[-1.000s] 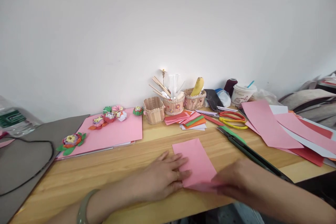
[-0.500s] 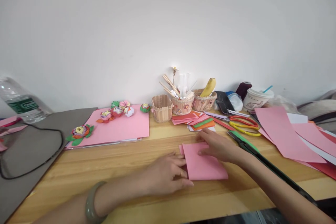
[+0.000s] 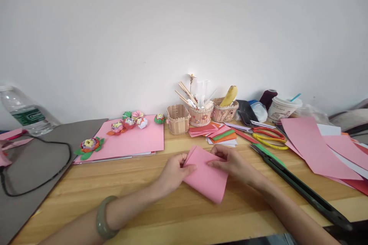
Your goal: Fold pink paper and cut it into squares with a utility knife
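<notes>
A folded sheet of pink paper (image 3: pixel 207 178) is held tilted just over the wooden table (image 3: pixel 138 214), its fold toward me. My left hand (image 3: pixel 176 170), ringed and with a bangle (image 3: pixel 104 218) on the wrist, pinches the paper's left edge, thumb on top. On the right edge my right hand (image 3: pixel 227 160) grips it too, thumb across the front and fingers behind. Just beyond lie small cut paper pieces (image 3: pixel 221 134) in pink, orange, green and white.
Paper flowers (image 3: pixel 129 122) rest on pink sheets at left, near a water bottle (image 3: pixel 28 115). Three small baskets (image 3: pixel 178 120) line the wall. To the right are scissors (image 3: pixel 270 138), a black-green long cutter (image 3: pixel 299 183), a lidded cup (image 3: pixel 283 109) and pink paper strips (image 3: pixel 313 147).
The folded pink paper has been lifted and turned from flat on the table. My left hand has moved from beside it to pinch its left edge; both hands now hold it.
</notes>
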